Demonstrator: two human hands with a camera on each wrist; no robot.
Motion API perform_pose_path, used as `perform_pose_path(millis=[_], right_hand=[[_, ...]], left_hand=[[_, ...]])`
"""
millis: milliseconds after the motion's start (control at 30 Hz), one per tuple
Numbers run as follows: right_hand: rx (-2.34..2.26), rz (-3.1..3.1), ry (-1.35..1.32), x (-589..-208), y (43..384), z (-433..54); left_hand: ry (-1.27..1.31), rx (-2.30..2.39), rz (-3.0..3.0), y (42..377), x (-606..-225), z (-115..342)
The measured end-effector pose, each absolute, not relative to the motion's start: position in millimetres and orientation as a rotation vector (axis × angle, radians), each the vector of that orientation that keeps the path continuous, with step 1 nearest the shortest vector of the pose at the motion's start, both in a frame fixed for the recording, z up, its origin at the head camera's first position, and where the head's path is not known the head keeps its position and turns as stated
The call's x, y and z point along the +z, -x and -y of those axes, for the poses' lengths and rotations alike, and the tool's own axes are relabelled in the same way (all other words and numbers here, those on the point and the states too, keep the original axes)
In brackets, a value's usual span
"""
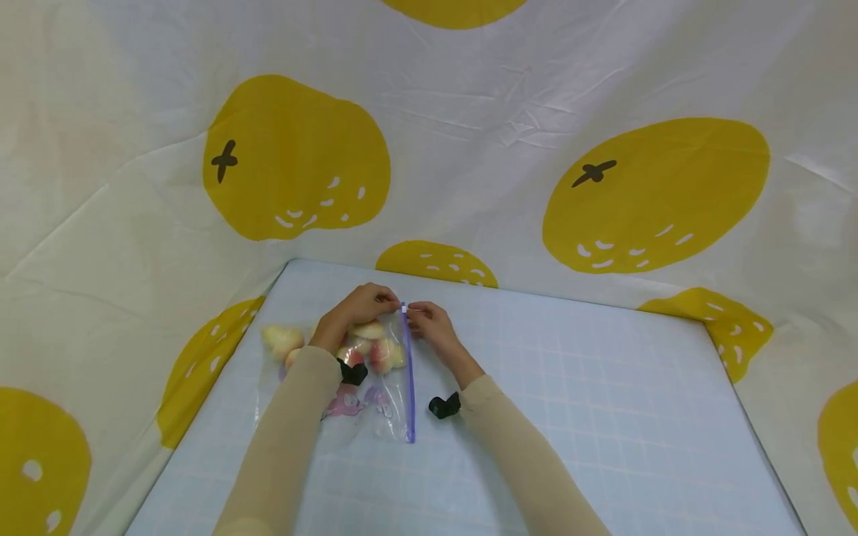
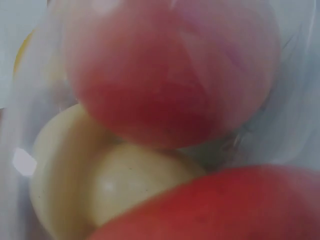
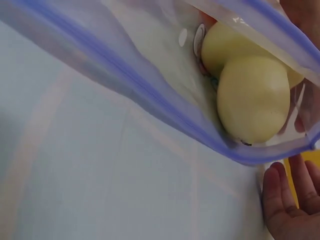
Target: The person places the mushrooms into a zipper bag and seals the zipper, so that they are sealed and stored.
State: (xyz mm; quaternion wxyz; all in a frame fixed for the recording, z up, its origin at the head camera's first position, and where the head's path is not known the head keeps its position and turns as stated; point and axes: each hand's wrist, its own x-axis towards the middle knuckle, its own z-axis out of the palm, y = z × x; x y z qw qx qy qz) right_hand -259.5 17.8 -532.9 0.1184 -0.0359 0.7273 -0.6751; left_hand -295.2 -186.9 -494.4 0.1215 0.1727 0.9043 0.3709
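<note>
A clear zip bag (image 1: 395,417) with a purple closure strip (image 1: 410,387) lies on the table, holding several pale yellow and red fruits (image 1: 385,356). My left hand (image 1: 358,307) reaches over the bag and pinches its far corner, close by a small white slider (image 1: 404,309). From the other side my right hand (image 1: 432,327) meets the same corner, its fingers (image 3: 295,172) loosely extended right at the bag's edge. In the right wrist view the bag's mouth gapes, showing a pale yellow fruit (image 3: 254,100) inside. Red fruit (image 2: 170,75) behind clear plastic fills the left wrist view; the left hand is hidden there.
A pale blue checked cloth covers the table (image 1: 603,417). Behind it hangs a white curtain (image 1: 462,164) printed with large yellow fruits. Dark wrist-worn pieces (image 1: 445,406) sit at both cuffs.
</note>
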Motion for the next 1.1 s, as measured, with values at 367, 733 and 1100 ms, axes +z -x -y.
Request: perform_pose_path(millis=[367,733,1100], right_hand=[[-1.939,-2.159,0.062,-533.0,261.4,-6.7],[-1.921,-2.165,0.079,-528.3,261.3,-6.9],[-1.897,-2.157,0.095,-525.1,257.5,-8.7]], left_hand=[[-0.512,1.105,-2.631,294.4,-495.8,184.1],[-0.540,1.122,-2.669,293.1,-493.7,182.9],[-0.527,1.130,-2.676,290.7,-493.3,181.3]])
